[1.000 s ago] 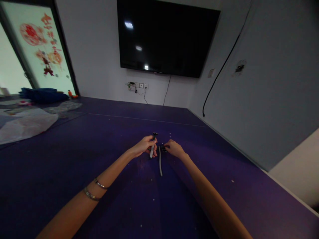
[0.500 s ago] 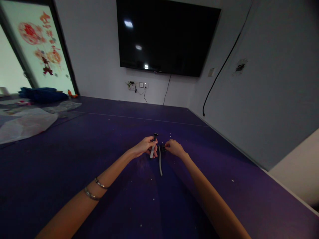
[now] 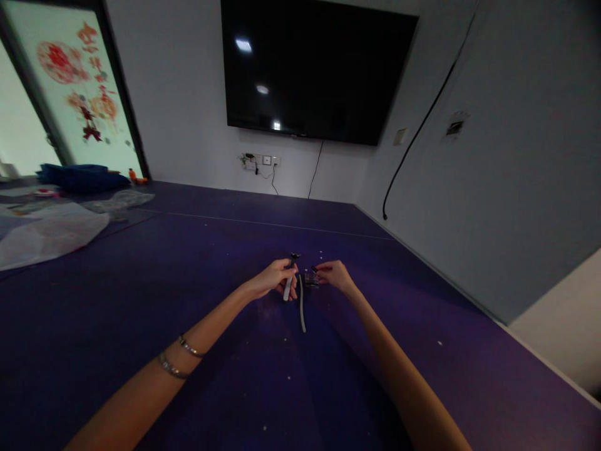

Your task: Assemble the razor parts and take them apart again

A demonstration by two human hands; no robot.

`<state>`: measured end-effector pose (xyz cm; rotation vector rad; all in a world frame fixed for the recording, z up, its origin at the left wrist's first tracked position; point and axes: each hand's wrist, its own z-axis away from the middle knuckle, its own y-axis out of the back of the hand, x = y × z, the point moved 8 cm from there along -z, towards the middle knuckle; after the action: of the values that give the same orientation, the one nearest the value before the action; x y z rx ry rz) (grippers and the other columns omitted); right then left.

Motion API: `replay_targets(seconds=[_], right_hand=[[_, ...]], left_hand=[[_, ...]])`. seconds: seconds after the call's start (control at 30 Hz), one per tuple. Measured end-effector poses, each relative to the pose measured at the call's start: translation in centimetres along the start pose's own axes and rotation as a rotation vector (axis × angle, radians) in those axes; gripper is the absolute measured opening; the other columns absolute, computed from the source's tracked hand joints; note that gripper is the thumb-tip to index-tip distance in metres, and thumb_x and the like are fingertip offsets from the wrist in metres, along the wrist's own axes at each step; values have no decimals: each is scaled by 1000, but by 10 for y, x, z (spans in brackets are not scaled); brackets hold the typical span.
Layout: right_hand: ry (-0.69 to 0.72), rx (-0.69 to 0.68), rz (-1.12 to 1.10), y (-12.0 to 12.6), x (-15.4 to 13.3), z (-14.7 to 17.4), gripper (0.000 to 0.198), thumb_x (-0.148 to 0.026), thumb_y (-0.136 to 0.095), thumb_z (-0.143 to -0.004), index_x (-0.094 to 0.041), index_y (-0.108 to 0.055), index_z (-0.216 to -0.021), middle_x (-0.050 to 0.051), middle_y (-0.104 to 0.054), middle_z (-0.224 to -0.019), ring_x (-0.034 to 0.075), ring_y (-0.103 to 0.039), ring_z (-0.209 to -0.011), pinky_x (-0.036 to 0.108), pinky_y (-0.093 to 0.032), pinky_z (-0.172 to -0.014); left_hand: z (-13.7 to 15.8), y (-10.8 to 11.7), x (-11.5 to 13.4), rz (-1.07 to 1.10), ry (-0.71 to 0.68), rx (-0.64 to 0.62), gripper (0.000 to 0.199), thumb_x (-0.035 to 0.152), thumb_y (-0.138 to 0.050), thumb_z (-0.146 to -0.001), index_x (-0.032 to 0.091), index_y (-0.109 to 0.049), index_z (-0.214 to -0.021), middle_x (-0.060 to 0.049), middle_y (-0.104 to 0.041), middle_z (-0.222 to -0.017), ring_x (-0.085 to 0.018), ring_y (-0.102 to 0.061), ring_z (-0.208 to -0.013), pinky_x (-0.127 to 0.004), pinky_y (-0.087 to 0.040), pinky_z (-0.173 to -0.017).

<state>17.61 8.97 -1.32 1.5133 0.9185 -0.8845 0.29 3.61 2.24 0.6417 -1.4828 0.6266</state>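
Note:
My left hand [image 3: 278, 279] is closed around a razor-shaped tool [image 3: 288, 287], with a pale grey handle and a small dark crosswise head at its far end. Just right of it, a thin, slightly curved grey stick [image 3: 302, 307] lies on the dark purple surface. Beyond the stick's far end is a small dark, partly see-through case [image 3: 311, 280]. My right hand [image 3: 332, 276] is at the case's right side, its thumb and fingers pinching a small dark piece [image 3: 315, 269] whose kind I cannot make out.
Small white specks dot the purple surface [image 3: 225, 369]. Clear plastic sheeting [image 3: 56, 232] and a dark blue cloth heap [image 3: 82, 178] lie at the left. A black cable [image 3: 416, 134] hangs by the right wall. A television [image 3: 314, 69] is mounted on the far wall.
My right hand has lifted slightly and shifted right, away from the case, with the small dark piece in its fingers. More of the case now shows. My left hand is nearly still.

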Motion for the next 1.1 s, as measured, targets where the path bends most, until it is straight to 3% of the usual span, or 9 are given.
replay_targets(seconds=[0.27,0.47,0.73,0.97,1.1], right_hand=[[-70,-108,-112,-2,2,1,21,-3,-56,-62,-11,-70,-75,-1,-67,-61,12,-64,-58,25,-54,-66],[-72,-164,-75,-3,-8,6,23,-4,-55,-62,-12,-71,-76,0,-68,-63,13,-65,-62,26,-54,-68],[29,-134,-102,9,-31,13,29,-7,-60,-65,-11,-68,-93,6,-70,-78,14,-65,-66,27,-55,-66],[191,-153,-168,14,-72,26,31,-15,-65,-64,-13,-67,-95,6,-69,-85,15,-65,-72,30,-55,-70],[272,-152,-194,12,-94,35,29,-20,-67,-64,-15,-68,-93,5,-70,-83,15,-65,-74,30,-54,-74]], left_hand=[[-1,-1,-5,-7,16,-7,13,28,-46,-85,17,-41,-89,-1,-56,-66,-16,-63,-53,-25,-48,-46],[-1,-1,-6,-2,12,-2,17,30,-49,-84,16,-42,-90,-1,-57,-65,-16,-63,-54,-25,-49,-47],[0,-4,-7,-88,-10,1,26,31,-59,-76,13,-49,-92,-10,-65,-81,-18,-66,-66,-21,-45,-47],[-5,-6,-1,-208,-180,185,24,23,-67,-67,15,-48,-78,0,-61,-65,-12,-60,-56,-23,-44,-54],[-2,-6,1,-341,-250,302,27,28,-70,-66,17,-47,-74,1,-59,-64,-13,-58,-56,-24,-42,-55]])
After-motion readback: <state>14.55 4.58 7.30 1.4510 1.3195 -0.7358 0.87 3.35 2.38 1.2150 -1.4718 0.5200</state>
